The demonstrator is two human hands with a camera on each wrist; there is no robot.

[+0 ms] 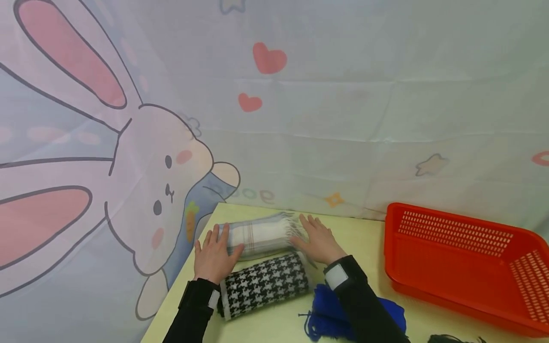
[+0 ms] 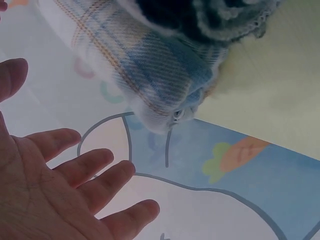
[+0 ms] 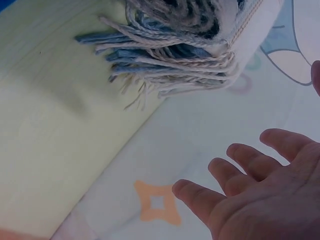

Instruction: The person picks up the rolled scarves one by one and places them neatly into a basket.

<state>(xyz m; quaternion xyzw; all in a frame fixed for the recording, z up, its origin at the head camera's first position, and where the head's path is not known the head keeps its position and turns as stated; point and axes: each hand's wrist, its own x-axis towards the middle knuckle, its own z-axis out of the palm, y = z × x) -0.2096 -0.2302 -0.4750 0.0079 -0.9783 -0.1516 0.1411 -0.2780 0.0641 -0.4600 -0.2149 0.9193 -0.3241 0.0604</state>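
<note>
A rolled plaid scarf (image 1: 261, 233) in white and pale blue, fringed at its right end, lies near the table's back edge. In front of it is a rolled black-and-white houndstooth scarf (image 1: 268, 283). My left hand (image 1: 214, 255), fingers spread, is at the left end of the plaid roll. By the fringe at the other end is my right hand (image 1: 319, 240), its fingers also extended. Both wrist views show straight, spread fingers holding nothing, beside the plaid scarf (image 2: 145, 65) on the left and its fringe (image 3: 170, 67) on the right.
A red plastic basket (image 1: 450, 276) with perforated sides stands on the right of the yellow table (image 1: 356, 233). A folded blue scarf (image 1: 330, 314) lies partly under the right forearm. Something dark and stringy (image 1: 448, 338) shows at the bottom edge. Behind hangs a rabbit-printed cloth (image 1: 321, 119).
</note>
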